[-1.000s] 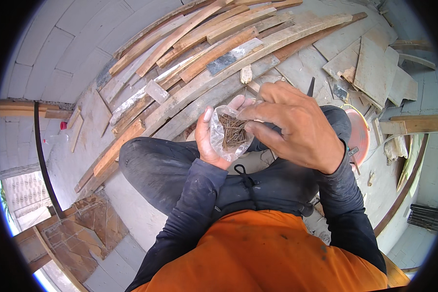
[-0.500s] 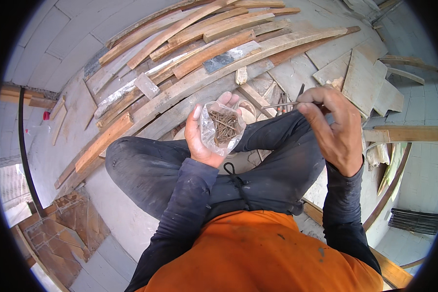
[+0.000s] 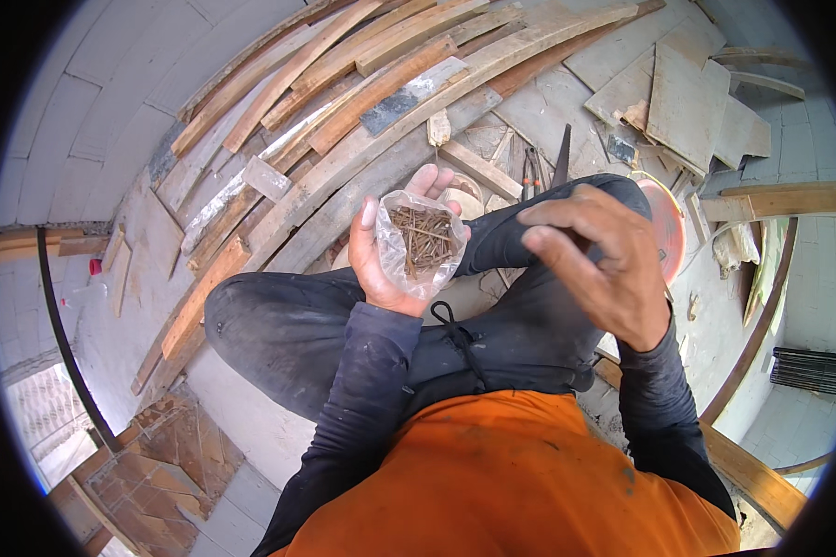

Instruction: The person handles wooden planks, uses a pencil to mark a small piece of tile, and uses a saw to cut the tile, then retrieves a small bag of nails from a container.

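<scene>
Presently the clear bag of rusty nails (image 3: pixel 424 243) lies in the cupped left hand (image 3: pixel 395 251), above the dark-trousered knees. Right hand (image 3: pixel 599 265) hovers just beside it, fingers curled together (contents, if any, cannot be told). Planks (image 3: pixel 362 102) lie beyond.

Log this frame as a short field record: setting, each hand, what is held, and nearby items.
Setting: person seated among wooden planks on a pale floor
Left hand: palm up, cupping a clear plastic bag of rusty nails
Right hand: raised over the knee, fingers curled; contents cannot be told
Nearby: pliers on the floor, orange round object behind the knee
</scene>
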A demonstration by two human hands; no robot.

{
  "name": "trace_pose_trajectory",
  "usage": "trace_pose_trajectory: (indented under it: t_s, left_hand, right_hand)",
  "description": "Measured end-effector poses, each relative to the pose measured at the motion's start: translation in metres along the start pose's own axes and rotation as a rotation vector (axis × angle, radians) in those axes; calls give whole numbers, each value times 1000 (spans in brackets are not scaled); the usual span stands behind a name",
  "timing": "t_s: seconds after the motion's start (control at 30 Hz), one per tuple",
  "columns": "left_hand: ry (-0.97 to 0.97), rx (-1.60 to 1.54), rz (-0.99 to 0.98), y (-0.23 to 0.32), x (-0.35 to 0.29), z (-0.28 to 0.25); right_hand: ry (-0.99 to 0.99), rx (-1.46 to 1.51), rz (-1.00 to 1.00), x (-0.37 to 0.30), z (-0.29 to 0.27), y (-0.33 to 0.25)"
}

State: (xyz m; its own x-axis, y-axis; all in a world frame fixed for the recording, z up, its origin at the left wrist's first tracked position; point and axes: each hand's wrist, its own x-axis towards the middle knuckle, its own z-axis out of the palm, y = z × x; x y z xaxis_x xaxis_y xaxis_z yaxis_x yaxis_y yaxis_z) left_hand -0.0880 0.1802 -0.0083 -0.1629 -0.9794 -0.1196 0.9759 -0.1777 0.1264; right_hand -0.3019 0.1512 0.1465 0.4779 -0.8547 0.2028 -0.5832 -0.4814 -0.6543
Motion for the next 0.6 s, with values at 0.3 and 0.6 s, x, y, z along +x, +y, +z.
trace_pose_trajectory:
  t_s: [0.3,0.6]
  left_hand:
    - [123,327,200,-9,5,8]
    - [148,340,266,-5,6,-7]
  right_hand:
    - [-574,-262,-55,54,67,2]
    - [-572,-230,30,61,92,9]
